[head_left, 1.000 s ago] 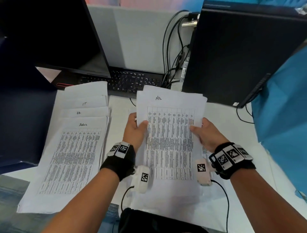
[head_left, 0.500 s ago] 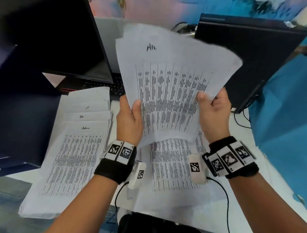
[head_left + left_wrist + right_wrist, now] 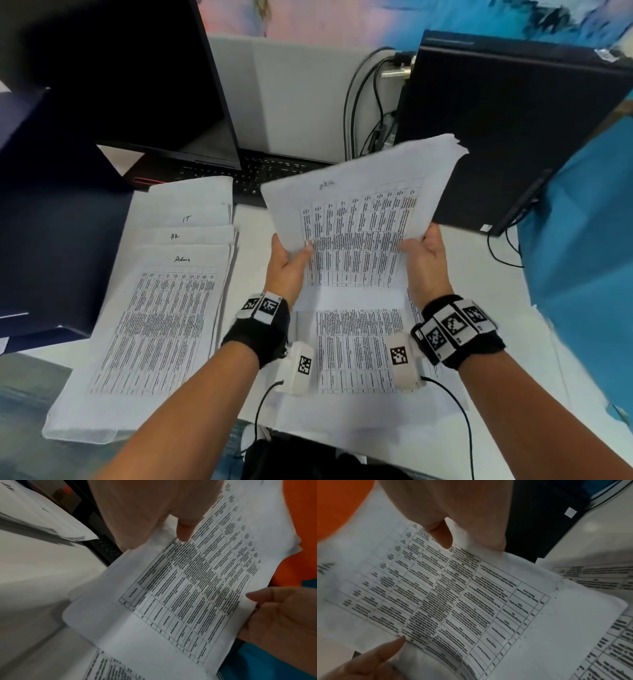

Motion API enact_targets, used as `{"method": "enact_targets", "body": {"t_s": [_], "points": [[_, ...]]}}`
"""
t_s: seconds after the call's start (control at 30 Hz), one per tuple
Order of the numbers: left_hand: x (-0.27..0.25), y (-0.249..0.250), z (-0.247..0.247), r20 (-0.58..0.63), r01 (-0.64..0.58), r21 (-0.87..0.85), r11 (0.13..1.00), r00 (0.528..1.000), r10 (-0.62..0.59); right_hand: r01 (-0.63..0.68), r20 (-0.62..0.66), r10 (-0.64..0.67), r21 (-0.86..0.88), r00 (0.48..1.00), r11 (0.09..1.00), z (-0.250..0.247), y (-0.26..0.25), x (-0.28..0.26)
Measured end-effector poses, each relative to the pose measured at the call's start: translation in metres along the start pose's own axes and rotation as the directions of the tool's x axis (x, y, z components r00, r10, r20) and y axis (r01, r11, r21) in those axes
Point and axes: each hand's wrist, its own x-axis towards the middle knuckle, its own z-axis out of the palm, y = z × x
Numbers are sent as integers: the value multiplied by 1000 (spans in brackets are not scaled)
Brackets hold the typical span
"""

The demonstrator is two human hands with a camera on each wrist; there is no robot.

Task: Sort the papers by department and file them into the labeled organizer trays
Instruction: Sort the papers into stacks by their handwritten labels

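Note:
A thin sheaf of printed table papers hangs above the desk, tilted with its top edge to the right. My left hand pinches its left edge, thumb on top. My right hand pinches the right edge, thumb on the print. Its handwritten heading is blurred. Under it, more printed sheets lie flat on the desk. To the left lies a fanned pile with headings "IT", "HR" and "Admin", the Admin page on top.
A dark monitor and a black keyboard stand behind the papers. A black computer tower with cables sits at the back right. A dark blue box lies at left, blue cloth at right.
The sheaf, lifted off the desk pile and held high half a second ago, has come down lower and tilted to the right. Both hands keep their hold on it.

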Motion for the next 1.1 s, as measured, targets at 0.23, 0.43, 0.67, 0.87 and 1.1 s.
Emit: {"method": "enact_targets", "body": {"t_s": [0.23,0.43,0.67,0.87,1.1], "points": [[-2,33,0,-108,-146,85,986,982,155,78,-17,-79,-53,997,996,7,-7,0],[6,42,-5,-226,-232,126,964,940,256,139,7,-139,-85,990,987,21,-3,-3],[9,50,-14,-315,-251,151,956,904,288,221,44,-218,-89,975,971,33,-5,-4],[13,53,-32,-280,-243,182,953,916,287,289,97,-278,-122,956,950,58,-3,-7],[29,61,-87,-392,-252,169,953,870,300,229,177,-209,-97,962,969,96,-1,-2]]}}
